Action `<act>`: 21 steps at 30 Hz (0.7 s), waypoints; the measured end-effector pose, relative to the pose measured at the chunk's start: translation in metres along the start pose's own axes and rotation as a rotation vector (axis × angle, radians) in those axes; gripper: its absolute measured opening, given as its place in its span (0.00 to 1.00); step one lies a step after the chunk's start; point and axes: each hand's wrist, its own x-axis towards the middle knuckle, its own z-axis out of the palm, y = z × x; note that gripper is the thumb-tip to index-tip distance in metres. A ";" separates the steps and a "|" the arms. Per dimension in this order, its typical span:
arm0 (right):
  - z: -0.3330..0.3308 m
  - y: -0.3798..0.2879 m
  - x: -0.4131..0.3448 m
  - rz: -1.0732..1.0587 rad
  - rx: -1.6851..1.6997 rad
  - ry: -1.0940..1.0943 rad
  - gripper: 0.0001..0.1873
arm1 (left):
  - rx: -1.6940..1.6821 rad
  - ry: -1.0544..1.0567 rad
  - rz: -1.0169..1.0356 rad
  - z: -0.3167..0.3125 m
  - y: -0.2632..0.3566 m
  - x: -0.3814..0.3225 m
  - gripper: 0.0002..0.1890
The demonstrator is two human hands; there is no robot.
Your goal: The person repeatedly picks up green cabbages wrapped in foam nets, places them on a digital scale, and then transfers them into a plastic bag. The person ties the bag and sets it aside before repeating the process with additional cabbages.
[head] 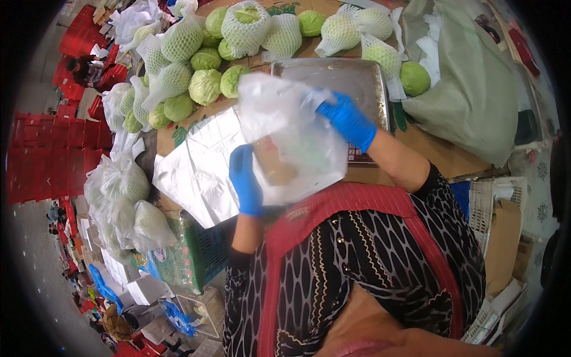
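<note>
A clear plastic bag (pixel 308 147) hangs in front of me, partly blurred. My blue-gloved right hand (pixel 350 118) grips its upper right part, over the metal platform (pixel 330 67) of a weighing scale. On the bag's left side is my left hand (pixel 245 180), also in a blue glove, with its fingers pointing up. Whether that hand pinches the bag's edge or only touches it, I cannot tell. Beneath the left hand lies a stack of flat plastic bags (pixel 200 169). A bare green cabbage (pixel 205 87) sits beyond the bags, beside another cabbage (pixel 234 81).
Several cabbages in white foam nets (pixel 183 38) line the table's far side. Bagged cabbages (pixel 120 178) are heaped at the left edge. A large grey-green sack (pixel 468 89) stands right of the scale. Red crates (pixel 58 151) are stacked at far left, with a person (pixel 87 71) beyond.
</note>
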 end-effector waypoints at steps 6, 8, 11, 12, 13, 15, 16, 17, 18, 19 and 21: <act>-0.062 -0.033 0.005 -0.085 0.401 0.017 0.19 | -0.265 -0.756 -0.176 0.020 -0.016 0.013 0.24; -0.069 -0.045 0.008 0.058 0.571 0.103 0.20 | -0.205 -0.740 -0.217 0.031 -0.011 0.019 0.24; -0.077 -0.055 0.006 0.254 0.787 0.164 0.18 | -0.187 -0.679 -0.276 0.046 0.000 0.027 0.28; -0.078 -0.054 0.006 0.228 0.810 0.152 0.20 | -0.362 -0.648 -0.337 0.056 -0.001 0.028 0.30; -0.081 -0.053 0.004 0.202 0.851 0.046 0.20 | -0.518 -0.643 -0.386 0.063 -0.001 0.028 0.31; -0.083 -0.046 0.004 0.150 0.927 -0.109 0.21 | -0.682 -0.664 -0.408 0.077 -0.010 0.028 0.35; -0.085 -0.042 0.005 0.109 0.944 -0.135 0.21 | -0.704 -0.692 -0.444 0.081 -0.015 0.029 0.36; -0.086 -0.038 0.007 0.088 0.903 -0.067 0.21 | -0.720 -0.733 -0.484 0.085 -0.023 0.030 0.36; -0.089 -0.034 0.009 0.074 0.898 -0.080 0.21 | -0.705 -0.835 -0.416 0.084 -0.028 0.033 0.29; -0.091 -0.029 0.013 0.016 0.915 -0.146 0.21 | -0.570 -0.805 -0.355 0.080 -0.035 0.036 0.23; -0.101 -0.021 0.018 0.109 0.725 0.107 0.23 | -0.299 -0.824 -0.242 0.063 -0.044 0.048 0.14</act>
